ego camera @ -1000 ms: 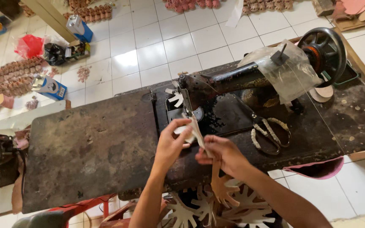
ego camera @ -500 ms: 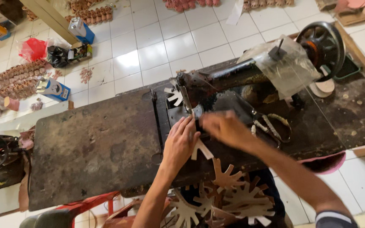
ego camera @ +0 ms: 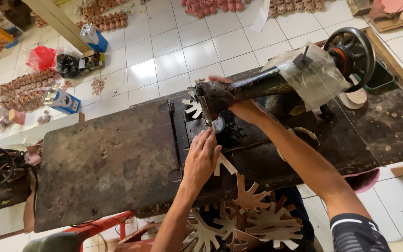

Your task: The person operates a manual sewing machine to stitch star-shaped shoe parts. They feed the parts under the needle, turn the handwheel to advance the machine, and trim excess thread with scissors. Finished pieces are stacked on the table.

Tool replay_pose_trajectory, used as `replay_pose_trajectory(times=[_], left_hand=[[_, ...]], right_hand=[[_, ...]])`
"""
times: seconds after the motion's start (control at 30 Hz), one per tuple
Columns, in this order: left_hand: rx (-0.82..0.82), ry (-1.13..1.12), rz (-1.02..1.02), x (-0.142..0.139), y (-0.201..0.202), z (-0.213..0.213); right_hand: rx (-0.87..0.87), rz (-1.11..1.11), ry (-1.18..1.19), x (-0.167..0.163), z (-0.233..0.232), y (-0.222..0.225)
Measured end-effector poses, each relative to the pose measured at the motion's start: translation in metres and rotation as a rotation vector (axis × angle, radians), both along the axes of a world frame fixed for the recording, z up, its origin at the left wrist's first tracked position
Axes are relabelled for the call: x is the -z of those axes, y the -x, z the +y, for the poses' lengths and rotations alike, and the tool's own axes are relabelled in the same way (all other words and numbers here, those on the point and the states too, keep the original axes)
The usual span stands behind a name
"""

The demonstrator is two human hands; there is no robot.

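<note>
A black sewing machine [ego camera: 257,84] stands on a dark, worn table [ego camera: 108,163]. My left hand [ego camera: 204,156] lies flat on the table just in front of the needle, pressing down a tan strip [ego camera: 225,163] that belongs to a chain of spiky cut-out pieces [ego camera: 253,210] hanging off the front edge. My right hand [ego camera: 241,109] reaches in behind the machine's head, fingers on its far side and partly hidden. A pale cut-out [ego camera: 193,107] sits under the head at the back.
A clear plastic bag [ego camera: 311,74] covers the machine's arm next to the handwheel [ego camera: 353,49]. Scissors [ego camera: 304,135] lie on the table at right. The tiled floor holds blue boxes [ego camera: 64,100], a red bag [ego camera: 40,58] and rows of small brown pieces [ego camera: 19,88].
My right hand has left the strip and moved up behind the machine head. My left hand has slid forward, flattening the strip near the needle. More of the chain hangs over the edge.
</note>
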State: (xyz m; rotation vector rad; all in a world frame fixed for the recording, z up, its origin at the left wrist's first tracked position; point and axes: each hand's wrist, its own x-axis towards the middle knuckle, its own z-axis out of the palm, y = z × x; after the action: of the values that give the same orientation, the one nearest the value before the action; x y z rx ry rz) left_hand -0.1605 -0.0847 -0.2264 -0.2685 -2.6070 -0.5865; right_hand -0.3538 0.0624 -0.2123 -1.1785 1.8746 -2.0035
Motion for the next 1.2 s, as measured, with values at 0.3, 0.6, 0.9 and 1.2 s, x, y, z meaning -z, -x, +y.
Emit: replay_pose_trajectory(times=[0.3, 0.6, 0.9, 1.2], left_hand=[[-0.013, 0.029, -0.015, 0.003, 0.002, 0.002], [-0.013, -0.012, -0.012, 0.002, 0.006, 0.002], [-0.100, 0.017, 0.012, 0.001, -0.010, 0.013], [-0.126, 0.036, -0.057, 0.002, 0.006, 0.012]], right_hand=[[0.036, 0.499, -0.615, 0.026, 0.034, -0.041], [0.160, 0.748, -0.634, 0.030, 0.035, -0.061], [0.176, 0.695, -0.654, 0.030, 0.033, -0.055], [0.163, 0.650, -0.652, 0.034, 0.033, -0.049]])
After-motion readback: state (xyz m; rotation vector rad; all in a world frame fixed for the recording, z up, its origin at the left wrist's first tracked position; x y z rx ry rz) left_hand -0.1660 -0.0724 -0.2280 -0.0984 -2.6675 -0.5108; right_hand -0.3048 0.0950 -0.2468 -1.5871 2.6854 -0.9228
